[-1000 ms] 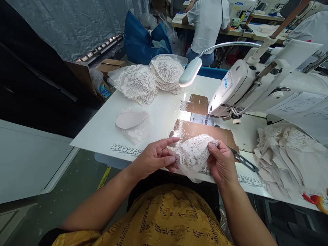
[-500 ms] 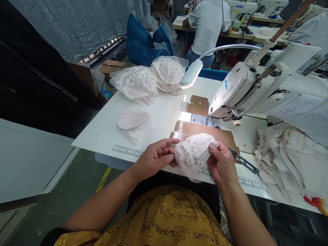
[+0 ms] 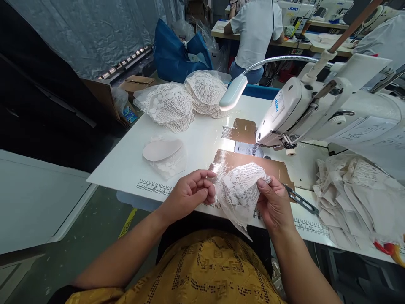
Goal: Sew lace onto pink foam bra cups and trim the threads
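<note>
I hold a white lace cup piece (image 3: 238,190) between both hands over the table's near edge. My right hand (image 3: 275,204) grips its right side, thumb pressed on the lace. My left hand (image 3: 190,192) is curled, its fingertips at the lace's left edge. The piece's lower tip hangs down toward my yellow shirt. Behind it lies a brown taped cardboard sheet (image 3: 272,166) on the white table (image 3: 126,164).
A white sewing machine (image 3: 291,112) with a gooseneck lamp (image 3: 234,90) stands right of centre. Two stacks of lace cups (image 3: 171,107) sit far left, a foam pad (image 3: 161,150) nearer. Thread snips (image 3: 300,199) and a fabric pile (image 3: 354,196) lie right. A person (image 3: 256,29) sits behind.
My left hand's fingers have curled in and drawn slightly left. The lace piece has turned in my right hand, and its lower tip now hangs further down.
</note>
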`<state>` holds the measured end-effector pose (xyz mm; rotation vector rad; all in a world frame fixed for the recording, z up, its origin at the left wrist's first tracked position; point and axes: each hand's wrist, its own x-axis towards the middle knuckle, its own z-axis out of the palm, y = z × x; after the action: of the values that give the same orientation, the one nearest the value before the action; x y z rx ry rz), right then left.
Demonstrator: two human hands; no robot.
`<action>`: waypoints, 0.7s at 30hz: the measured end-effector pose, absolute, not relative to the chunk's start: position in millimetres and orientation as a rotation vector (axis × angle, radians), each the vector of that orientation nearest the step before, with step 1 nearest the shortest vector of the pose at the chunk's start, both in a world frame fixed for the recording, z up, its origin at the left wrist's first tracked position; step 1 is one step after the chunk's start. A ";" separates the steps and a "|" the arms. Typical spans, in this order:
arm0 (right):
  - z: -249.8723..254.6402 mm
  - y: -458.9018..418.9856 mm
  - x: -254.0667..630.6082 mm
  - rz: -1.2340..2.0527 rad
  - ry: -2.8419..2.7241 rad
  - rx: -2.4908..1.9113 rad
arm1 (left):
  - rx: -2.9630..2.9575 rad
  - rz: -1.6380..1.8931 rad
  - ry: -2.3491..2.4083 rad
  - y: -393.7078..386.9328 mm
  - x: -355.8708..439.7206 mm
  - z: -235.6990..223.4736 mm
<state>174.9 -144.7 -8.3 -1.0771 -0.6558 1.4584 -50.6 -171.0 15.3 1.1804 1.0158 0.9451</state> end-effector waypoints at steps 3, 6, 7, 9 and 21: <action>-7.4 -147.5 174.2 1.492 -0.713 -1.045 | 1.312 1.042 1.049 -167.7 -53.3 16.8; -0.9 -154.8 172.9 1.578 -0.999 -1.009 | 1.523 1.037 1.002 -161.5 -53.4 27.1; 2.2 -157.9 172.3 1.590 -1.137 -1.001 | 1.593 0.991 0.977 -159.1 -52.7 31.8; 8.6 -163.8 171.1 1.523 -1.410 -0.997 | 1.690 0.852 0.933 -154.6 -50.8 40.0; 17.8 -163.6 167.6 1.006 -1.780 -1.003 | 1.692 0.545 0.867 -153.0 -42.0 38.1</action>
<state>167.6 -163.6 17.8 -1.0034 -1.7798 1.0060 -42.0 -153.0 38.1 1.6925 0.8670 0.5454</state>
